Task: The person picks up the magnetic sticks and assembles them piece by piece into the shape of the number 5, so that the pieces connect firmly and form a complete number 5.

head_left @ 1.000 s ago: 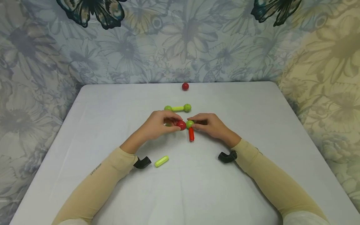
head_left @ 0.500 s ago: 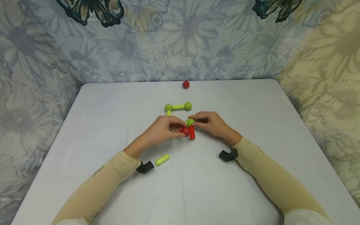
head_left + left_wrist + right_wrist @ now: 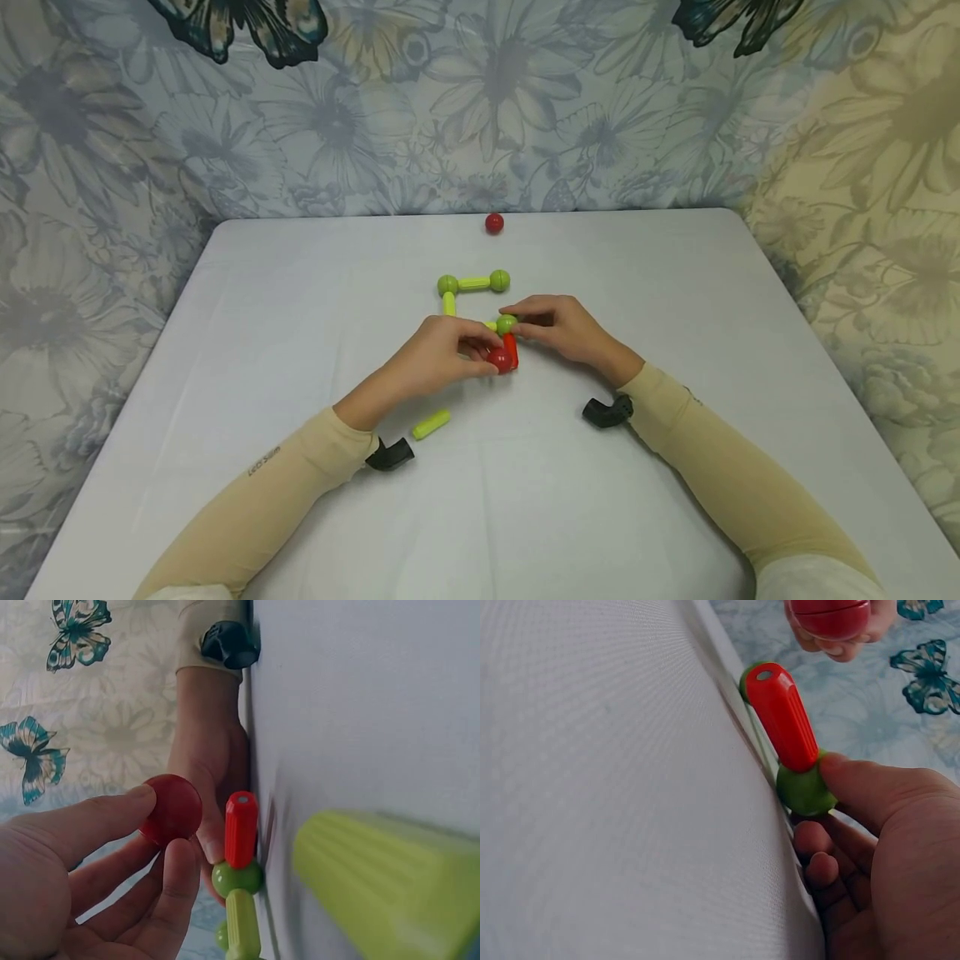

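Between thumb and fingers my left hand (image 3: pixel 435 357) holds a red ball (image 3: pixel 174 811), close to the free end of a red rod (image 3: pixel 782 716). That rod is joined at its other end to a green ball (image 3: pixel 507 324). My right hand (image 3: pixel 561 331) pinches this green ball from the right. A yellow-green rod (image 3: pixel 242 922) also runs out of it, toward the left. Farther back, two green balls, one at the corner (image 3: pixel 447 285) and one at the end (image 3: pixel 499 281), are linked by another yellow-green rod (image 3: pixel 473 283). My left hand hides part of the chain in the head view.
One loose yellow-green rod (image 3: pixel 431 424) lies on the white tabletop (image 3: pixel 480 508) near my left wrist. A second red ball (image 3: pixel 494 223) rests at the far edge. Behind the table stands a flowered wall (image 3: pixel 495 108).
My left hand has moved right and nearer to me with the red ball, from beside the green ball to the red rod's free end. The right hand keeps its place on the green ball.
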`<state>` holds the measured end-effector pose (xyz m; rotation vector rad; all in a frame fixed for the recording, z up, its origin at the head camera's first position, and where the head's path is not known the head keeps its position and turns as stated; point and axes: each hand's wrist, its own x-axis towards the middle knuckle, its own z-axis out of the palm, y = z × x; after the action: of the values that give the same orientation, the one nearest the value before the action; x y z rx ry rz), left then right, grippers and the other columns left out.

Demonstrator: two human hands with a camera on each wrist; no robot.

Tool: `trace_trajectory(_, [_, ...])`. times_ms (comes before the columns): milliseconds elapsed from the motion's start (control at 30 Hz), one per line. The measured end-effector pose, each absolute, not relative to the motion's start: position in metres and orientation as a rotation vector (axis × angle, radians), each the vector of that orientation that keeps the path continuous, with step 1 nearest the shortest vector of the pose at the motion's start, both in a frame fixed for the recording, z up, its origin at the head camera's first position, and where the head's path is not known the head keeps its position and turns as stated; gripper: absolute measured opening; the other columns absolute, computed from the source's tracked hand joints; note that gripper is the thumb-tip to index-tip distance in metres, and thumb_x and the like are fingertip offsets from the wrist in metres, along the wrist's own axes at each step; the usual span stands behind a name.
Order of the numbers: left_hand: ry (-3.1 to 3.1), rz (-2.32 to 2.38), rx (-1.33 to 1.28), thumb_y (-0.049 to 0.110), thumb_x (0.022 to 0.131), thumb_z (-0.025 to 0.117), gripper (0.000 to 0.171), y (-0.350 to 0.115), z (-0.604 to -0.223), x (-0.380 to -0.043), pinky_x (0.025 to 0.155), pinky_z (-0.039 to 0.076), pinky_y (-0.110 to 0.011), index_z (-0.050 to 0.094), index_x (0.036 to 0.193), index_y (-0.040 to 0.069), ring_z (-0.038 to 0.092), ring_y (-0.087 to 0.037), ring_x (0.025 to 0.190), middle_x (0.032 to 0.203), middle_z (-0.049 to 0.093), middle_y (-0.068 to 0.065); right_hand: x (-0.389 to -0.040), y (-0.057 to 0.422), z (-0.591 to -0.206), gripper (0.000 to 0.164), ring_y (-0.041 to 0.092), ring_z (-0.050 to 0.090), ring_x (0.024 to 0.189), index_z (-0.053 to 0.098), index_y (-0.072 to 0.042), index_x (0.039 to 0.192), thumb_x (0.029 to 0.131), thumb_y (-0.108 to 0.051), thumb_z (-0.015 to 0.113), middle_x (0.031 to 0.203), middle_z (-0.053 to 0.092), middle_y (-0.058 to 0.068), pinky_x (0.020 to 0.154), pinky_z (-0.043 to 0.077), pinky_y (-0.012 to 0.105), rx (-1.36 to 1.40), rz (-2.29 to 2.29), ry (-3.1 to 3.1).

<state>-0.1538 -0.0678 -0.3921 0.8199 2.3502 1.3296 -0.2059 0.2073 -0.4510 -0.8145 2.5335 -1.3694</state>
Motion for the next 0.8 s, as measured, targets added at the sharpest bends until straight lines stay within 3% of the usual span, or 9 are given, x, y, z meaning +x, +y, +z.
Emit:
trace_trajectory(200, [2.356,1.302,0.800,0.010,0.090,0.090,0.028,-0.065,-0.395,-0.151,0.080,0.059,-0.028,0.081,0.117,0.007,0.072,-0.010,0.084,0.094,0.076,0.005,-0.206,0.207,-0.451,0.034,0.016,0.070,0.107,0.078,-0.014,0.135,0.101,-0.016,0.080,0.125,0.077,-0.001,0.094,0.056,0.032,-0.818,-1.375,2.532])
trace_trajectory(600, [2.417,1.110,0.871,0.011,0.089,0.091,0.014,-0.052,-0.407,-0.139,0.073,0.056,-0.026,0.080,0.098,0.012,0.066,-0.008,0.078,0.083,0.071,0.010,-0.205,0.207,-0.451,0.034,0.016,0.069,0.104,0.079,-0.016,0.135,0.101,-0.018,0.081,0.122,0.077,-0.003,0.091,0.056,0.030,-0.793,-1.377,2.535])
trace_trajectory(800, [2.505,1.064,0.874,0.012,0.089,0.092,0.015,-0.046,-0.409,-0.135,0.073,0.055,-0.026,0.079,0.098,0.012,0.065,-0.008,0.079,0.082,0.071,0.010,-0.204,0.206,-0.449,0.034,0.017,0.070,0.102,0.079,-0.015,0.134,0.101,-0.017,0.081,0.121,0.078,-0.002,0.090,0.056,0.031,-0.785,-1.375,2.536])
